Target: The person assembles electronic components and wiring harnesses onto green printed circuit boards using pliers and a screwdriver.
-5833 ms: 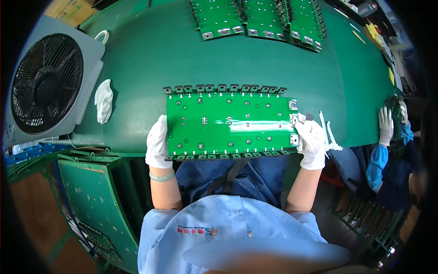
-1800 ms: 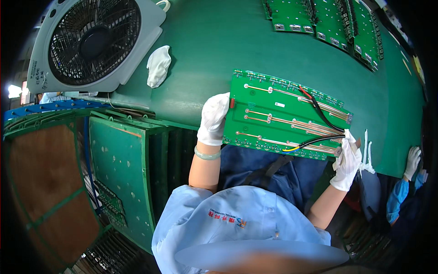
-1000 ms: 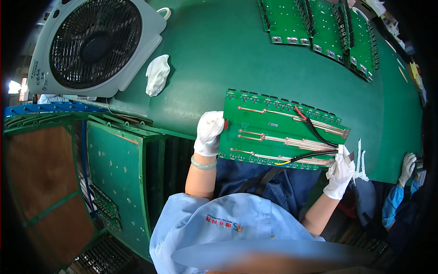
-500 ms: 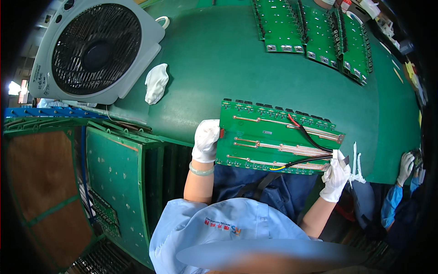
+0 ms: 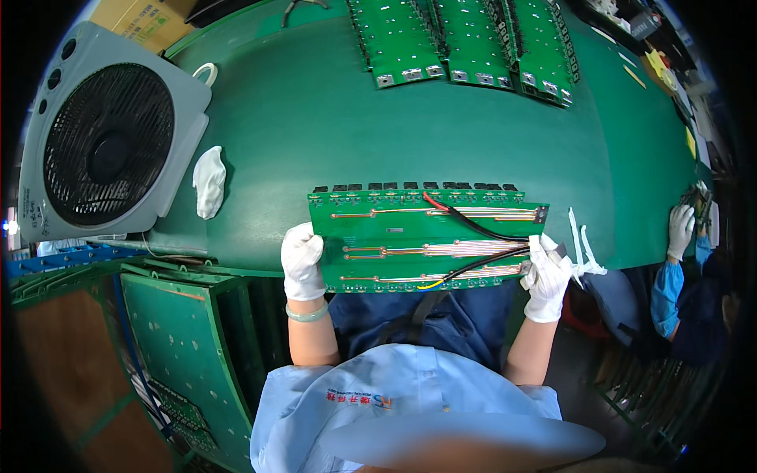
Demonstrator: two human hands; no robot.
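A long green circuit board [image 5: 410, 230] is held up between my two gloved hands at the near edge of the table. My left hand [image 5: 303, 260], in a white glove, is closed on its left end. At the right end, my right hand [image 5: 546, 272] grips the board's corner together with a white piece at the ends of the black cables [image 5: 485, 260]. One cable has a red section, the other a yellow one, and both run across the board's face. Black components line the board's far edge. The fingers of my right hand are partly hidden by the white piece.
Several more green circuit boards [image 5: 477, 43] lie at the back of the green table [image 5: 300, 150]. A grey box fan [image 5: 185, 87] stands at the left, beside a crumpled white glove [image 5: 210, 183]. White strips [image 5: 585, 248] hang at the right edge. A co-worker's gloved hand [image 5: 680, 229] is further right.
The view has swung, so fan, table and boards sit further left in the picture. The board between my hands has turned more level. Both hands keep their hold on it.
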